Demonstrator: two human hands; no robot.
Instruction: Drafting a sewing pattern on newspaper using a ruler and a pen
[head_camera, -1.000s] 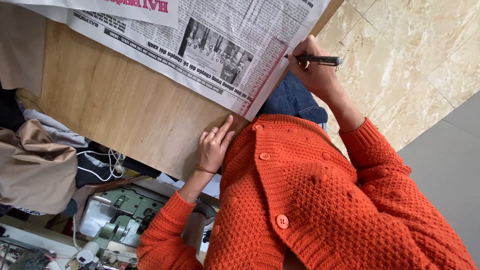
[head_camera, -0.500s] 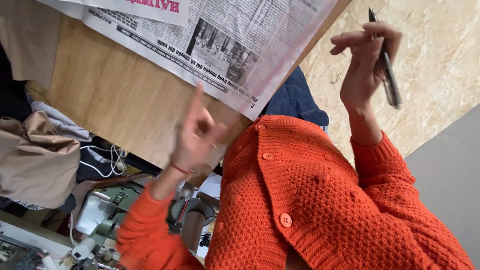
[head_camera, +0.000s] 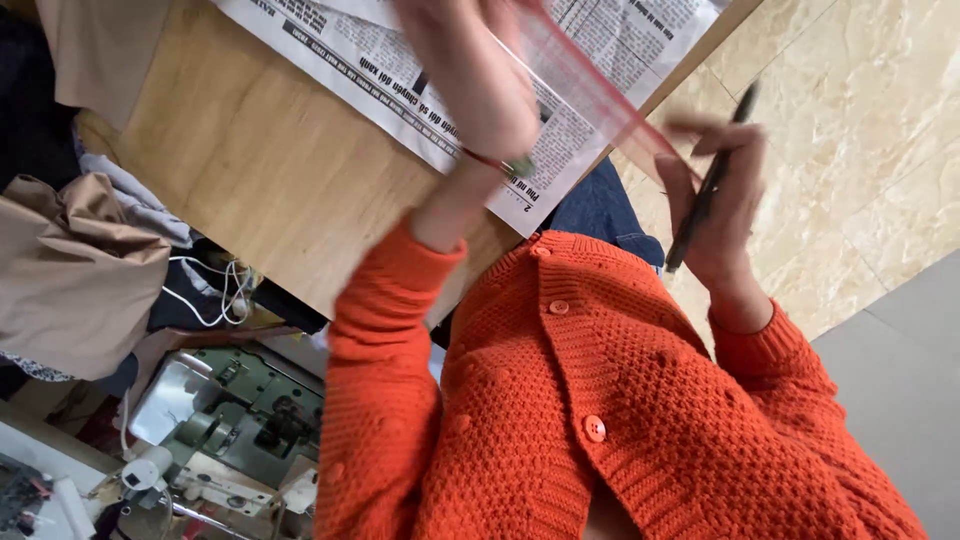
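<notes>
The orange knitted cardigan (head_camera: 620, 400) fills the near part of the view, buttoned down its front, with both sleeves raised toward the surface (head_camera: 260, 190).

The right hand (head_camera: 720, 210) is held over the tiled floor (head_camera: 860, 150), just off the edge of the surface. It is closed around a dark pen (head_camera: 712, 180), pinched between the fingers and the thumb. The long axis of the pen runs diagonally: the lower end points down toward the cardigan, and the upper end points up and away toward the top right of the view. The pen is clear of the surface and of the newspaper (head_camera: 470, 80).

The left hand (head_camera: 475, 85) is raised above the newspaper and is blurred by motion. It grips one end of a translucent red ruler (head_camera: 600, 95); the exact finger positions cannot be told. The long axis of the ruler slopes from the left hand down toward the right hand, and its lower end lies close beside the right-hand fingers; whether it touches them cannot be told. A thin bracelet shows at the left wrist.

Farther out, the newspaper lies flat on the wooden surface, one corner overhanging its edge. To the left, beige cloth (head_camera: 80, 270) is bundled beside a white cable (head_camera: 225, 290), and a sewing machine (head_camera: 230, 420) sits below them.
</notes>
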